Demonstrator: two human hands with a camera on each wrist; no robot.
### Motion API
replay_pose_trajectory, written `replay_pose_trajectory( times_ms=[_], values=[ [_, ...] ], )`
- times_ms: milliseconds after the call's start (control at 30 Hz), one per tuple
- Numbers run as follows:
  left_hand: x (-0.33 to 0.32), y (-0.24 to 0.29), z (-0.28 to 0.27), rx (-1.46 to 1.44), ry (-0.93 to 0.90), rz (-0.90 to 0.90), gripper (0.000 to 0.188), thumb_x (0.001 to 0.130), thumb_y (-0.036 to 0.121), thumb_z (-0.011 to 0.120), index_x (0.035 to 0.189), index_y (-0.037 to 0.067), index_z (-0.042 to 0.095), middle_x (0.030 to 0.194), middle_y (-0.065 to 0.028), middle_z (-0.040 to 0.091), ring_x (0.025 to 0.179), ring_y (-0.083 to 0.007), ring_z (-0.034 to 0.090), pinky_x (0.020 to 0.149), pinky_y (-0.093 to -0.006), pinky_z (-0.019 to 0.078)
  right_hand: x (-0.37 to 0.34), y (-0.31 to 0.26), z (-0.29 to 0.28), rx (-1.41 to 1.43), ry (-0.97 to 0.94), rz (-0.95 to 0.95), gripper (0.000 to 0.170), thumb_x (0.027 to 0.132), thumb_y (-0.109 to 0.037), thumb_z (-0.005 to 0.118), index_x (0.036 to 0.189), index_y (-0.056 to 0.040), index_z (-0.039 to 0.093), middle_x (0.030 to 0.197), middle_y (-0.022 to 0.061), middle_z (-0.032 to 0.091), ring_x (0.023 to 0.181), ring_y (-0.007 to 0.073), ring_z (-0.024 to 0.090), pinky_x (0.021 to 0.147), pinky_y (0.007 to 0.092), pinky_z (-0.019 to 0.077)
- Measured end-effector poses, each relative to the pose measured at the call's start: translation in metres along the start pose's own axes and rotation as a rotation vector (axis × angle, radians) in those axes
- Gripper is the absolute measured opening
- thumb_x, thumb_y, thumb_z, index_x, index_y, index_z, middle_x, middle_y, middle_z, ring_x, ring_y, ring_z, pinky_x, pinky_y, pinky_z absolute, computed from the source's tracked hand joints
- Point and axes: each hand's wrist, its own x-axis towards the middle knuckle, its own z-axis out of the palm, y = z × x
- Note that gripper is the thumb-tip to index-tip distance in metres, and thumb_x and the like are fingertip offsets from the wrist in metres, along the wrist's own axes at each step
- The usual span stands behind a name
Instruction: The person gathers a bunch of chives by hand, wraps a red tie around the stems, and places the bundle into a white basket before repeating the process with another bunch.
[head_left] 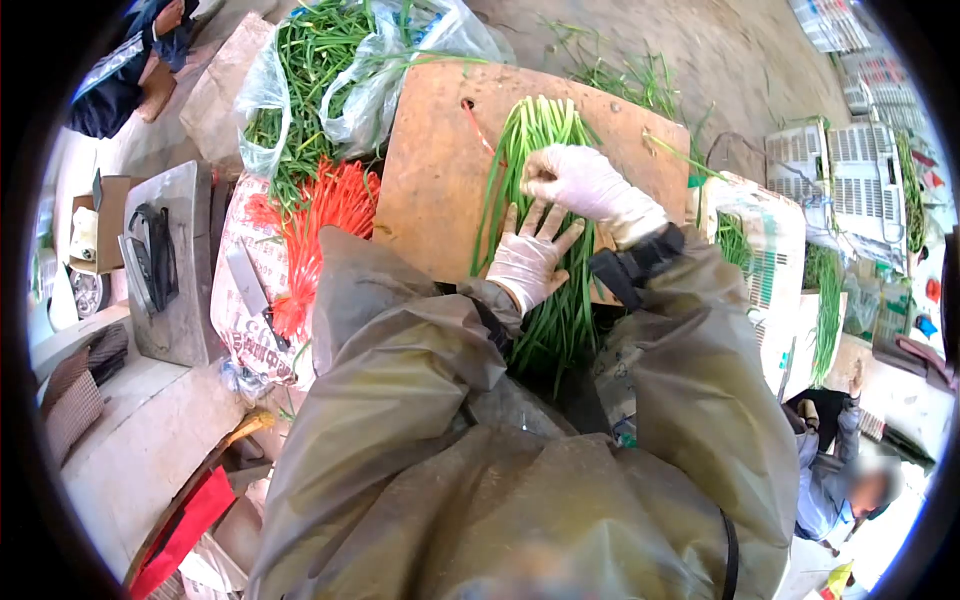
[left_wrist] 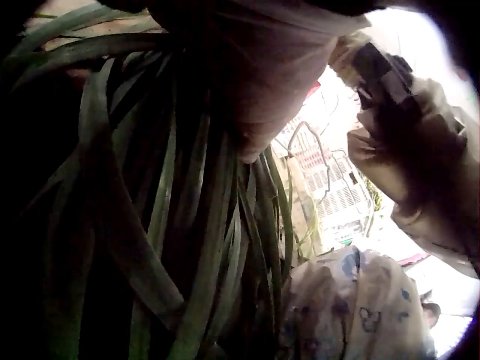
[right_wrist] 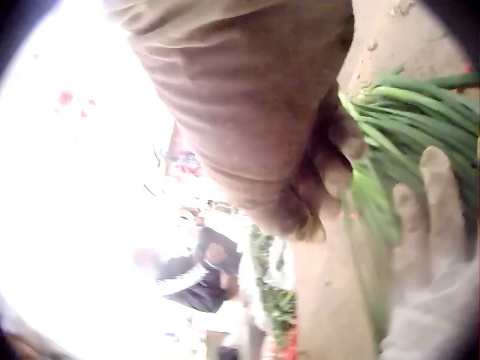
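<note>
A thick bundle of garlic chives (head_left: pixel 548 125) lies over a brown wooden board (head_left: pixel 425 170), its long flat leaves hanging off the near edge. My gloved left hand (head_left: pixel 527 262) rests on the bundle with fingers spread. Just above it, my gloved right hand (head_left: pixel 580 185) hovers over the chives with its fingers curled in. The right wrist view shows those curled fingers (right_wrist: pixel 337 169) close beside the stalks; no object shows between them. A red strip (head_left: pixel 478 125) runs from the hole in the board towards the bundle.
Red plastic strips (head_left: pixel 330 205) are heaped on a sack left of the board, near a knife (head_left: pixel 247 280). A plastic bag (head_left: pixel 355 105) of greens stands behind. White crates (head_left: pixel 835 165) stand at right. Other people (head_left: pixel 850 490) are at the edges.
</note>
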Motion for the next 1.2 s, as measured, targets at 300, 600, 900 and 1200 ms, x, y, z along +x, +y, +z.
replay_pose_trajectory(
  times_ms=[300, 600, 900, 1200],
  values=[
    [-0.014, 0.009, -0.041, -0.256, 0.04, -0.03, 0.048, 0.082, 0.026, 0.07, 0.129, 0.022, 0.06, 0.151, -0.0114, 0.038, 0.144, -0.0391, 0.024, 0.116, -0.0581, 0.0195, -0.038, 0.073, -0.027, 0.779, 0.808, 0.136, 0.028, 0.096, -0.027, 0.056, 0.107, -0.0044, 0.07, 0.083, -0.0005, 0.068, 0.074, 0.009, 0.059, 0.068, 0.0267, 0.0476],
    [0.013, 0.009, -0.064, -0.205, 0.382, 0.118, 0.031, 0.082, 0.008, 0.061, 0.114, 0.007, 0.062, 0.127, -0.0141, 0.059, 0.13, -0.0354, 0.046, 0.112, -0.0452, 0.0336, -0.038, 0.045, 0.033, 0.193, 0.893, 0.187, 0.028, 0.088, -0.03, 0.063, 0.101, -0.0065, 0.071, 0.097, 0.0163, 0.069, 0.094, 0.0304, 0.065, 0.084, 0.0372, 0.0494],
    [0.009, -0.011, 0.01, 0.081, 0.112, 0.137, 0.066, 0.079, 0.038, 0.07, 0.138, 0.016, 0.049, 0.151, -0.011, 0.036, 0.145, -0.0361, 0.022, 0.116, -0.0549, 0.0225, 0.083, 0.067, 0.022, -0.484, 0.572, 0.134, 0.028, 0.08, -0.023, 0.066, 0.106, -0.0126, 0.066, 0.104, 0.0151, 0.062, 0.105, 0.0329, 0.058, 0.089, 0.0442, 0.048],
    [0.012, -0.016, 0.018, -0.02, 0.14, 0.176, 0.062, 0.082, 0.042, 0.068, 0.137, 0.022, 0.049, 0.15, -0.0102, 0.035, 0.147, -0.0335, 0.017, 0.114, -0.0598, 0.0213, 0.08, 0.061, -0.007, -0.612, 0.319, -0.046, 0.036, 0.08, -0.023, 0.067, 0.116, -0.0166, 0.068, 0.106, 0.0127, 0.06, 0.107, 0.0319, 0.057, 0.092, 0.0438, 0.047]
  ],
)
